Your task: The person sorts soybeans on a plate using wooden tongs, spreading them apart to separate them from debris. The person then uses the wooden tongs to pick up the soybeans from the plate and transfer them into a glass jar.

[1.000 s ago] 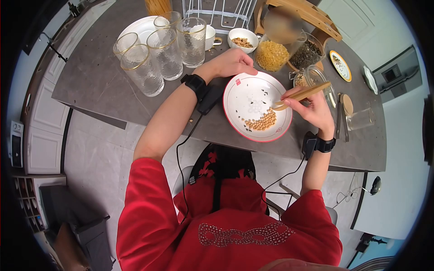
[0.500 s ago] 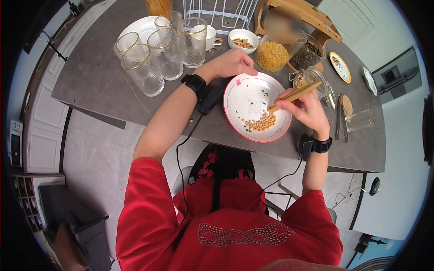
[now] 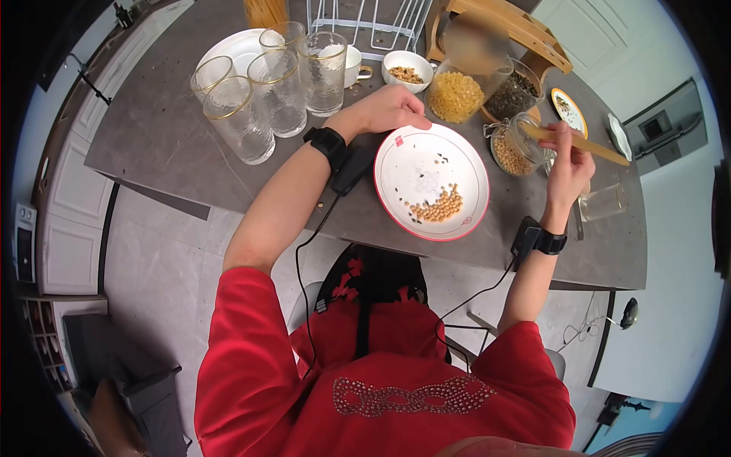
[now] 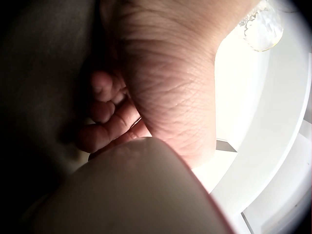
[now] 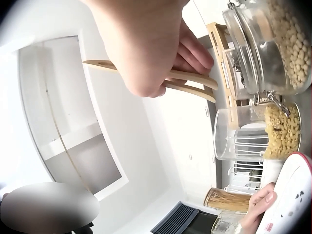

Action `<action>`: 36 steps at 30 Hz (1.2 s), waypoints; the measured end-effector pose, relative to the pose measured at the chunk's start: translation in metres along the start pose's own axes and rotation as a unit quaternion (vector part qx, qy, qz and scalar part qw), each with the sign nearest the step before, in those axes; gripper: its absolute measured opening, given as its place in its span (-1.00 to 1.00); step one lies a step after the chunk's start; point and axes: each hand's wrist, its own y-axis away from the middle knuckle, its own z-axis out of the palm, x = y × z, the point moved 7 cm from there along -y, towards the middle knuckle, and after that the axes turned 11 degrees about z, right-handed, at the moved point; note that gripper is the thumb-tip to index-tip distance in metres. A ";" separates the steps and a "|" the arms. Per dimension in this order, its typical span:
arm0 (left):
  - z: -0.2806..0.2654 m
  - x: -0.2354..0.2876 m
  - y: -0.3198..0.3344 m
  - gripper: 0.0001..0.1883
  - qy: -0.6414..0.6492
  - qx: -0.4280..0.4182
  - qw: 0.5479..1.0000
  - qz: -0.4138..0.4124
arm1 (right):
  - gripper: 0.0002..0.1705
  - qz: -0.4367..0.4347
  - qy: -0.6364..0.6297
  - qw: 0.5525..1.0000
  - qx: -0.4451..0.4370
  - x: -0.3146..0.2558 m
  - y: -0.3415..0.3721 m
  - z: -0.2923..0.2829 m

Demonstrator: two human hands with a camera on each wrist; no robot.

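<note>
My left hand [image 3: 390, 109] grips the far left rim of a white plate [image 3: 396, 160] with a red edge. Light tan beans [image 3: 440, 207] lie bunched near the plate's front, with small dark seeds [image 3: 440, 159] scattered around. My right hand [image 3: 571, 174] pinches wooden tongs [image 3: 601, 148], raised right of the plate. Their tips overlap the mouth of a clip-top glass jar [image 3: 512, 156] of beans. In the right wrist view, the tongs' two arms [image 5: 196, 91] stand slightly apart with nothing between the tips. The left wrist view has the left fingers curled beneath the plate's edge.
Several gold-rimmed glasses [image 3: 236, 122] stand at the left, before a wire rack [image 3: 365, 27]. Behind the plate are a small bowl of nuts [image 3: 407, 70], a jar of yellow pasta [image 3: 455, 97] and a dark-filled jar [image 3: 515, 93]. At right lie an orange-rimmed plate [image 3: 569, 107] and a glass [image 3: 605, 202].
My right hand has lifted the tongs off the plate and moved them rightward and up, to the bean jar. The left hand still holds the plate in nearly the same place.
</note>
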 end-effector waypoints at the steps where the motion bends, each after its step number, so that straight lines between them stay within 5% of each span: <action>1: -0.002 0.000 0.000 -0.73 -0.002 0.002 1.000 -0.001 | -0.71 0.004 0.009 0.999 -0.043 -0.001 0.004 0.009; 6: 0.000 -0.003 0.001 -0.74 -0.004 -0.004 1.000 -0.015 | -0.81 0.016 -0.011 0.974 -0.225 -0.015 0.040 0.057; 8: -0.002 -0.004 -0.002 -0.74 0.003 -0.003 1.000 -0.009 | -0.85 -0.142 0.158 0.937 -0.279 -0.033 0.060 0.087; 14: 0.001 -0.005 -0.001 -0.75 0.021 -0.007 1.000 -0.014 | -0.83 -0.035 0.169 0.935 -0.309 -0.017 0.058 0.093; 24: -0.001 -0.006 0.000 -0.75 0.014 -0.002 1.000 -0.002 | -0.80 -0.036 0.172 0.919 -0.354 -0.016 0.066 0.107; 27: 0.001 -0.001 0.003 -0.75 0.008 -0.007 1.000 -0.013 | -0.81 -0.054 0.195 0.919 -0.339 -0.016 0.066 0.103; 30: 0.003 -0.006 0.000 -0.75 0.012 -0.002 1.000 -0.006 | -0.77 -0.036 0.065 0.990 -0.120 -0.007 0.033 0.059; 33: -0.001 -0.005 0.000 -0.75 0.008 0.002 1.000 -0.003 | -0.62 -0.023 0.011 0.996 0.081 -0.006 0.007 0.002; 36: 0.001 -0.004 0.002 -0.75 0.008 -0.006 1.000 -0.007 | -0.59 0.029 0.006 0.996 0.079 -0.001 -0.004 -0.010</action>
